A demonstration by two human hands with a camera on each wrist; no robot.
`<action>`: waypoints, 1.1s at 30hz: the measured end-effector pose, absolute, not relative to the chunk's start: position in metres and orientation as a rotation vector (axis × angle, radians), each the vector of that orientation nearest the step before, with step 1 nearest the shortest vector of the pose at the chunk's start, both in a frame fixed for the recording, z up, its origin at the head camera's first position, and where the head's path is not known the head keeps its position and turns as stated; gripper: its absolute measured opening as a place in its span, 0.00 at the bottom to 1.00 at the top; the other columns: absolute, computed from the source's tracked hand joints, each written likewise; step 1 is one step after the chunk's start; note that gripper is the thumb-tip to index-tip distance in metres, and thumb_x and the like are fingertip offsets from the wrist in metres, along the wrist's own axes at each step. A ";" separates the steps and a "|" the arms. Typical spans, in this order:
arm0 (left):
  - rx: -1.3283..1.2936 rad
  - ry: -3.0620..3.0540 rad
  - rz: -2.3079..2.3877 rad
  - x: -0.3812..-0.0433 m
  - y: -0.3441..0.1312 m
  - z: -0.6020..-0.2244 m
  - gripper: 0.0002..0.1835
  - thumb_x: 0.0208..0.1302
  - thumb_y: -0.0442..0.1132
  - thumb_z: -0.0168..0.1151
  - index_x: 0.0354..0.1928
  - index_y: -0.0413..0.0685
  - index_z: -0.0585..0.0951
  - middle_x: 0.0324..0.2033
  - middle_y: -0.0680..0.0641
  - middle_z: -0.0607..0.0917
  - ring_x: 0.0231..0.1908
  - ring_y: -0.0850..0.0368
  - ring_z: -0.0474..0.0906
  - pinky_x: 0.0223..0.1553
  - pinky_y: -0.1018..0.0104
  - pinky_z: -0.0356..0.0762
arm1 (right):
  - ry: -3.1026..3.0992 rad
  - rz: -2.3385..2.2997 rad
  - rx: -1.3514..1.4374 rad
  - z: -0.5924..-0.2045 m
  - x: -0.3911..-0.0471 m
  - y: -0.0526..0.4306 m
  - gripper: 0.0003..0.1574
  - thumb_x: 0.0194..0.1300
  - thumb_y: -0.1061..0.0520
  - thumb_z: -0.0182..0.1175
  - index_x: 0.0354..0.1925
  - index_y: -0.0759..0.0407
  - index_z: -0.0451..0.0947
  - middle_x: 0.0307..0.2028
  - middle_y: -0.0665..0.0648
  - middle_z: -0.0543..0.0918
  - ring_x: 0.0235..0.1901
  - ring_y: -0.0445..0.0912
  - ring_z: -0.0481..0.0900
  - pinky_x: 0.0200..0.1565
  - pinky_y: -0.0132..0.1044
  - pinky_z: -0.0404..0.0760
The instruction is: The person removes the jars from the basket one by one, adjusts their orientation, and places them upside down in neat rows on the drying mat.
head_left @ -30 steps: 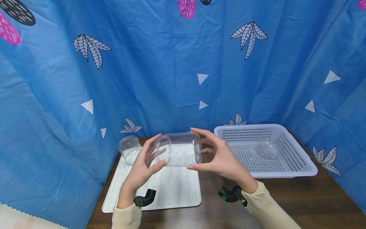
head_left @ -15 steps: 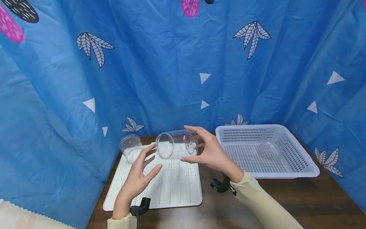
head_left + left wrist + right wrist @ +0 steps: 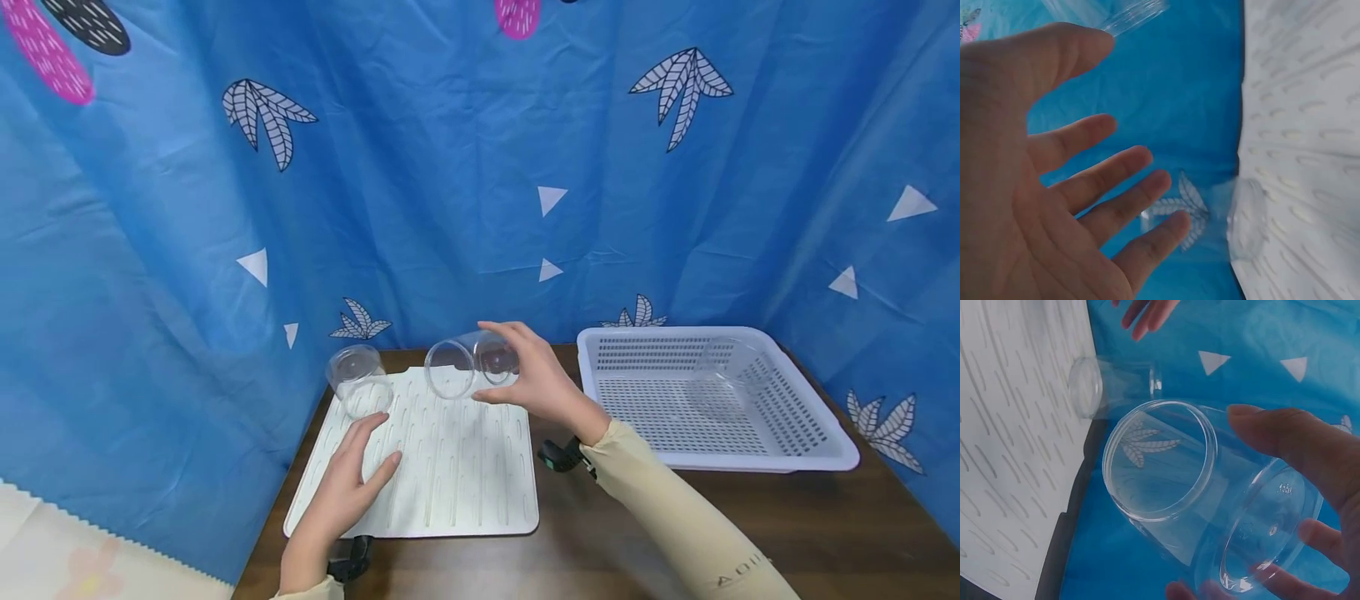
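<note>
A clear plastic jar (image 3: 450, 371) is tilted above the white ridged mat, its open mouth facing left and down. My right hand (image 3: 528, 371) grips it near its base, thumb on one side and fingers on the other, as the right wrist view also shows on the jar (image 3: 1166, 512). My left hand (image 3: 341, 487) hovers over the mat's left side, fingers spread and holding nothing. Just beyond its fingertips, a second clear jar (image 3: 358, 379) stands upside down on the mat's far left corner. The left wrist view shows that jar (image 3: 1210, 219) behind the fingers.
The white mat (image 3: 465, 467) lies on a dark wooden table (image 3: 600, 533). To the right stands a white perforated basket (image 3: 660, 458) with another clear jar (image 3: 723, 379) inside. A blue curtain (image 3: 450, 167) hangs behind and at both sides.
My left hand has let go of the jar and drawn back toward the lower left. The jar in my right hand has turned from lying level to mouth tilted down, and moved slightly back.
</note>
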State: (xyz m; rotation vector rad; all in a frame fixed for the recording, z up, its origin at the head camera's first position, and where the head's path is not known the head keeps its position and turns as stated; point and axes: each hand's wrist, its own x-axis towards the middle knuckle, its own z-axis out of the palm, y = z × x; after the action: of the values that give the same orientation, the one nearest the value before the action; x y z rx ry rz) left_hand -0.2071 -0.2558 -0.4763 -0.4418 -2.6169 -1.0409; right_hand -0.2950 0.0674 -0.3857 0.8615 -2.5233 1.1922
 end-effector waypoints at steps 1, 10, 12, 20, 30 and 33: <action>-0.432 -2.622 -1.036 -0.206 -0.257 -0.478 0.34 0.76 0.42 0.72 0.77 0.38 0.72 0.74 0.34 0.74 0.74 0.30 0.71 0.70 0.28 0.71 | -2.536 1.183 0.860 -0.387 -0.297 0.065 0.63 0.55 0.49 0.89 0.82 0.47 0.68 0.73 0.57 0.74 0.70 0.57 0.75 0.63 0.60 0.81; -0.372 -2.621 -0.963 -0.189 -0.267 -0.491 0.33 0.74 0.39 0.73 0.74 0.33 0.73 0.72 0.29 0.74 0.72 0.26 0.71 0.67 0.28 0.73 | -2.625 1.097 0.881 -0.391 -0.316 0.040 0.64 0.57 0.53 0.87 0.84 0.53 0.65 0.74 0.64 0.70 0.66 0.59 0.77 0.59 0.58 0.82; -0.357 -2.632 -0.930 -0.185 -0.270 -0.494 0.33 0.74 0.39 0.73 0.74 0.32 0.73 0.72 0.28 0.73 0.72 0.25 0.71 0.67 0.28 0.73 | -2.639 1.073 0.896 -0.392 -0.319 0.035 0.64 0.58 0.53 0.87 0.85 0.54 0.64 0.74 0.64 0.70 0.65 0.59 0.78 0.58 0.57 0.83; -0.225 -2.757 -0.839 -0.174 -0.283 -0.505 0.33 0.74 0.39 0.72 0.73 0.29 0.73 0.74 0.24 0.70 0.74 0.22 0.67 0.69 0.27 0.70 | -2.721 1.013 0.903 -0.397 -0.330 0.018 0.64 0.58 0.54 0.87 0.85 0.53 0.64 0.76 0.64 0.70 0.69 0.62 0.76 0.62 0.58 0.81; -0.082 -2.813 -0.729 -0.163 -0.301 -0.525 0.34 0.73 0.43 0.72 0.71 0.27 0.75 0.71 0.22 0.71 0.71 0.19 0.68 0.64 0.20 0.70 | -2.762 0.883 0.951 -0.403 -0.348 -0.005 0.63 0.59 0.52 0.86 0.84 0.58 0.65 0.77 0.68 0.70 0.74 0.64 0.72 0.72 0.63 0.72; -0.073 -2.808 -0.697 -0.161 -0.305 -0.530 0.34 0.72 0.43 0.74 0.69 0.26 0.75 0.70 0.21 0.72 0.69 0.18 0.69 0.64 0.20 0.69 | -2.786 0.834 0.962 -0.407 -0.352 -0.013 0.63 0.59 0.52 0.86 0.83 0.60 0.65 0.78 0.70 0.69 0.73 0.66 0.72 0.75 0.63 0.69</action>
State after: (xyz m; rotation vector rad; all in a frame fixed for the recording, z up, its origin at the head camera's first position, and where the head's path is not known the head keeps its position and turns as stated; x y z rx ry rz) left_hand -0.1611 -0.3053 -0.5300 -0.0728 -2.8082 -0.6974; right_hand -0.3520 -0.0126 -0.4066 0.9620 -2.7860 0.8342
